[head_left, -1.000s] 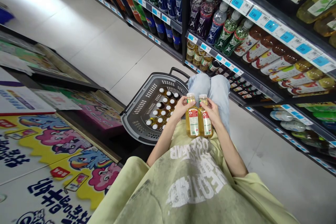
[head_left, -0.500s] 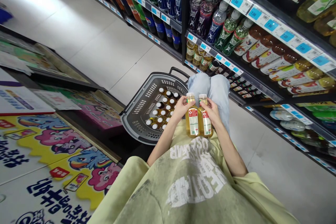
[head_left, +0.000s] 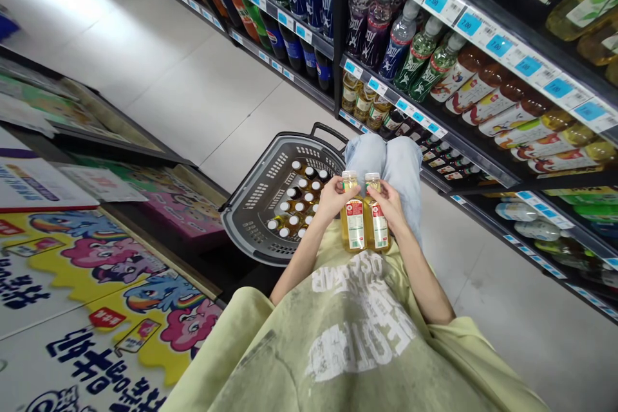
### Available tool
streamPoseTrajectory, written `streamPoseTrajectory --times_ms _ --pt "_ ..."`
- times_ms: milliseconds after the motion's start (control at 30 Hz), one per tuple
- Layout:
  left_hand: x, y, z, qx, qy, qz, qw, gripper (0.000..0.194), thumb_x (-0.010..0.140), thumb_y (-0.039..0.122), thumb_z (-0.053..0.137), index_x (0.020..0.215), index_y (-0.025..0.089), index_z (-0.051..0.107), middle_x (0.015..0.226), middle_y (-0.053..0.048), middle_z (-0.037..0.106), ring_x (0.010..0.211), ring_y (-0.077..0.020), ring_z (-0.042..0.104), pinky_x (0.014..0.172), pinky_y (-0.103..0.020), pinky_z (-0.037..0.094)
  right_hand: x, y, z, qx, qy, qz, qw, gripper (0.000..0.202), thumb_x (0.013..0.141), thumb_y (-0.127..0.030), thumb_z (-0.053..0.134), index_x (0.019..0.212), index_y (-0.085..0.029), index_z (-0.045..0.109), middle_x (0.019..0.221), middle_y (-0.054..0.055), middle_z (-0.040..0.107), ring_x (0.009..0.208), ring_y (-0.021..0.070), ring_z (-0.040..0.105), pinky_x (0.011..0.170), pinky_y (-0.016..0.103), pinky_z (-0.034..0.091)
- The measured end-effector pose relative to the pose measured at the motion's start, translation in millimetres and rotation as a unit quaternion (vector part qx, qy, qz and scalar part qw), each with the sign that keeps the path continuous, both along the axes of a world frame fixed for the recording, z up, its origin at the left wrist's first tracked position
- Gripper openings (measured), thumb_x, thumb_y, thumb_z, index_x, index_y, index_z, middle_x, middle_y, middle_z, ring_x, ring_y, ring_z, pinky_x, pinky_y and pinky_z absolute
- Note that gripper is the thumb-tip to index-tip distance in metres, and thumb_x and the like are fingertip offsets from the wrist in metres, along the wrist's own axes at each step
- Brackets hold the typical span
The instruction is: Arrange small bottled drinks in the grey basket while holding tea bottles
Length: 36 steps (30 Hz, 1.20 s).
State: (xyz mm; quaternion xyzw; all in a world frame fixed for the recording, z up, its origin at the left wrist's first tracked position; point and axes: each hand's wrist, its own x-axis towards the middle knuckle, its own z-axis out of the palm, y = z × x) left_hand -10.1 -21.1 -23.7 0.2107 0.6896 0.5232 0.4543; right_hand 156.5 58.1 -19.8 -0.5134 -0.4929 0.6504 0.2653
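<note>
My left hand (head_left: pixel 334 198) is closed round the neck of a bottle (head_left: pixel 355 225) of yellow liquid with a white cap and a red and white label. A like bottle (head_left: pixel 379 226) stands right beside it, its neck gripped by my right hand (head_left: pixel 389 204). Both bottles are held upright, side by side, over my lap with their labels facing me. Just left of my left hand is a grey shopping basket (head_left: pixel 241 215), in which several white-capped bottles (head_left: pixel 300 208) stand close together.
Shelves of drinks with blue price tags (head_left: pixel 468 23) run along the right and far side. Yellow cartoon-printed boxes (head_left: pixel 111 283) line the left. Pale tiled floor (head_left: pixel 193 96) lies beyond the basket, whose black handle (head_left: pixel 328 132) leans toward the shelf.
Hardly anything differs. Both hands keep the same hold on the two bottles, and the view has shifted very slightly.
</note>
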Motion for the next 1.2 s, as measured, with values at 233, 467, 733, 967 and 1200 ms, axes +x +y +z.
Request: streamPoseTrajectory --times_ms 233,467,733,967,1200 --pt "-1.0 -0.8 1.7 0.004 -0.018 -0.019 1.0 0.047 0.069 0.05 0.097 0.094 0.02 0.071 0.081 -0.002 0.073 0.071 -0.0184 0.065 0.065 -0.027 0.05 0.4 0.0 -0.3 0.006 0.003 0.007 1.0 0.054 0.077 -0.056 0.089 0.118 -0.023 0.076 0.103 0.006 0.084 0.091 0.0259 0.078 0.081 0.035 0.064" --pt "-2.2 -0.8 0.9 0.008 -0.004 -0.028 1.0 0.043 0.069 0.046 0.097 0.092 0.02 0.072 0.085 -0.005 0.077 0.077 -0.0213 0.072 0.071 -0.03 0.056 1.0 0.6 -0.3 0.006 -0.007 0.013 1.0 0.056 0.078 -0.057 0.088 0.12 -0.024 0.076 0.105 0.006 0.084 0.094 0.0267 0.078 0.082 0.035 0.064" --pt "-5.3 -2.1 11.0 0.02 -0.013 -0.046 0.999 0.044 0.068 0.045 0.097 0.095 0.018 0.076 0.091 -0.008 0.081 0.081 -0.023 0.075 0.073 -0.031 0.058 0.2 0.4 3.0 0.001 -0.007 0.013 1.0 0.056 0.077 -0.057 0.089 0.12 -0.023 0.076 0.106 0.007 0.085 0.094 0.0267 0.079 0.082 0.035 0.064" --pt "-5.3 -1.6 20.1 0.023 0.005 -0.056 0.998 0.029 0.075 0.033 0.086 0.097 0.016 0.078 0.093 -0.008 0.082 0.081 -0.023 0.077 0.074 -0.031 0.059 -0.9 0.4 3.2 -0.008 -0.01 0.006 1.0 0.059 0.074 -0.059 0.09 0.119 -0.023 0.076 0.103 0.006 0.084 0.093 0.0278 0.079 0.081 0.036 0.065" --pt "-5.7 -1.6 27.6 0.022 0.01 -0.063 0.998 0.03 0.074 0.034 0.085 0.097 0.016 0.077 0.095 -0.009 0.083 0.085 -0.0257 0.078 0.075 -0.032 0.058 -0.2 0.3 3.6 -0.004 -0.008 0.013 1.0 0.057 0.076 -0.059 0.09 0.118 -0.024 0.076 0.104 0.007 0.084 0.093 0.0281 0.079 0.08 0.036 0.064"
